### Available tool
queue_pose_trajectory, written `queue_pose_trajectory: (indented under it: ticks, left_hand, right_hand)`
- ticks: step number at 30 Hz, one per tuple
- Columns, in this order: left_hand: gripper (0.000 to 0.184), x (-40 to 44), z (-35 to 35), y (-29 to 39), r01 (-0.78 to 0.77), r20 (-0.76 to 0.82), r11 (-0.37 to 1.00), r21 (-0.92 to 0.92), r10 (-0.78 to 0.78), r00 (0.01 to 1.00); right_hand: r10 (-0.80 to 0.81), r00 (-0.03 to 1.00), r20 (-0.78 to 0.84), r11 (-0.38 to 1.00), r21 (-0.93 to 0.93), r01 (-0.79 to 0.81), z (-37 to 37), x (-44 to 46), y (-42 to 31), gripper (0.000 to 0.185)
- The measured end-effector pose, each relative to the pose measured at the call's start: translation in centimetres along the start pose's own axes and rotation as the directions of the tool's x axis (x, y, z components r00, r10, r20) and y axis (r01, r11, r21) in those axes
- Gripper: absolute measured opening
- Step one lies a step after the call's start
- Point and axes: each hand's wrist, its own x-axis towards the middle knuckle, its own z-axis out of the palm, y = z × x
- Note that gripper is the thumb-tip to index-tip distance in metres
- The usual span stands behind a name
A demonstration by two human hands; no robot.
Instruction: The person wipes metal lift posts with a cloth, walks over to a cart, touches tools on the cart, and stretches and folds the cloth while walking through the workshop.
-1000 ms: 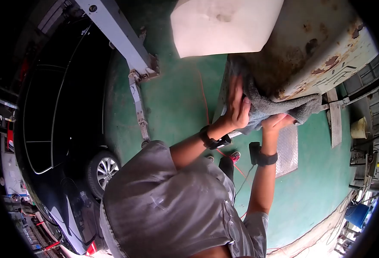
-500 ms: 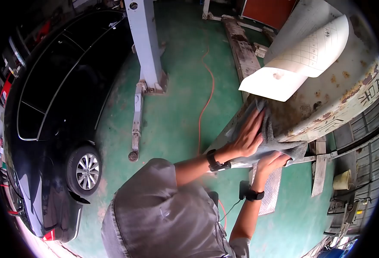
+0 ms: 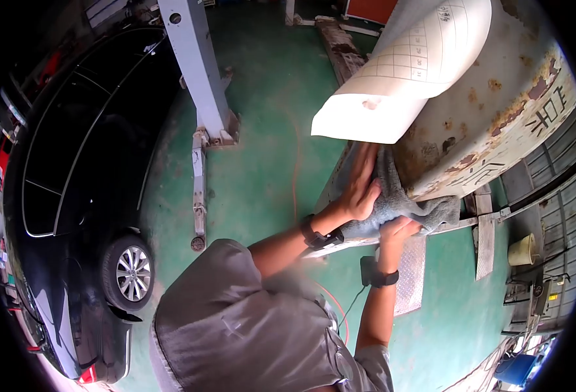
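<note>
A grey cloth (image 3: 387, 176) lies bunched over the near end of a rusty, off-white metal body (image 3: 477, 124) with black characters along its side. My left hand (image 3: 358, 191) rests on the cloth's left part, fingers stretched out straight and away from me. Its fingertips disappear under a curled white paper sheet (image 3: 373, 117) printed with a grid. Nearer to me, my right hand (image 3: 399, 230) has its fingers bent round the cloth's lower edge. A loose end of the cloth sticks out to the right of that hand. Dark bands circle both wrists.
A black car (image 3: 92, 163) stands on the left, beside a grey lift post (image 3: 196, 65) with a low arm (image 3: 200, 189). An orange hose (image 3: 296, 170) runs over the green floor (image 3: 255, 183). To the right are a yellowish bucket (image 3: 521, 250) and a metal ramp plate (image 3: 411, 274).
My left hand has slid farther forward, so its fingers now pass under the paper. My right hand stays at the cloth's near edge. The view has shifted, moving the metal body leftward in it.
</note>
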Motion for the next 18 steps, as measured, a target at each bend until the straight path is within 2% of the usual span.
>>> queue_pose_trajectory:
  ticks: [2,3,5,7,9,11,12,13,14,15,16,17,18]
  left_hand:
    - [0.07,-2.4,0.0,-1.6,0.086,0.03,0.992,0.092,-0.089,0.996]
    - [0.068,-3.1,0.3,-2.2,0.076,0.007,0.995,0.064,-0.077,0.997]
    - [0.066,-4.6,0.4,-3.0,0.082,-0.009,0.994,0.072,-0.082,0.997]
    - [0.064,-6.8,0.5,-4.3,0.114,0.006,0.988,0.104,-0.115,0.993]
    - [0.063,-8.6,-0.2,-4.5,0.153,0.05,0.978,0.142,-0.162,0.986]
    - [0.065,-10.9,-1.3,-5.2,0.18,0.145,0.96,0.214,-0.213,0.966]
    - [0.065,-10.7,-1.9,-4.7,0.204,0.158,0.953,0.225,-0.242,0.957]
    - [0.064,-9.3,-2.6,-4.9,0.029,0.181,0.972,0.232,-0.072,0.981]
    - [0.064,-7.7,-3.2,-4.3,-0.007,0.187,0.97,0.242,-0.04,0.981]
    - [0.064,-6.0,-3.7,-3.3,-0.032,0.19,0.967,0.254,-0.018,0.982]
    - [0.063,-3.5,-3.8,-2.8,-0.089,0.158,0.974,0.211,0.056,0.986]
    - [0.064,-2.1,-3.9,-3.4,-0.119,0.125,0.952,0.281,0.087,0.988]
    - [0.056,-0.2,-3.4,-2.2,-0.134,0.005,0.963,0.232,0.136,0.991]
  right_hand:
    - [-0.014,0.999,0.029,1.0,-0.022,0.015,0.5,-1.7,1.1,0.065]
    - [-0.011,0.999,0.053,0.999,-0.04,0.013,0.7,-2.7,1.8,0.067]
    - [-0.049,0.992,0.118,0.994,-0.09,0.06,1.2,-5.0,3.9,0.06]
    - [-0.008,0.979,0.203,0.987,-0.156,0.041,1.3,-7.7,5.8,0.055]
    - [0.148,0.946,0.29,0.969,-0.234,-0.08,0.8,-9.6,4.9,0.047]
    - [0.395,0.87,0.296,0.896,-0.335,-0.292,-0.2,-11.4,2.1,0.037]
    - [0.203,0.964,0.169,0.949,-0.277,-0.151,-0.2,-11.9,1.5,0.035]
    - [0.257,0.949,0.183,0.959,-0.173,-0.226,-1.5,-10.1,-1.0,0.039]
    - [0.086,0.994,0.061,0.991,-0.11,-0.079,-1.5,-11.3,2.0,0.041]
    - [-0.053,0.999,0.0,0.99,-0.129,0.052,-2.7,-7.0,-0.7,0.037]
    - [-0.099,0.995,-0.025,0.993,-0.073,0.097,-3.4,-4.0,-1.7,0.03]
    - [-0.168,0.984,-0.059,0.982,-0.102,0.162,-3.8,-1.6,-2.0,0.028]
    - [-0.225,0.972,-0.066,0.967,-0.136,0.215,-4.3,0.9,-3.2,0.025]
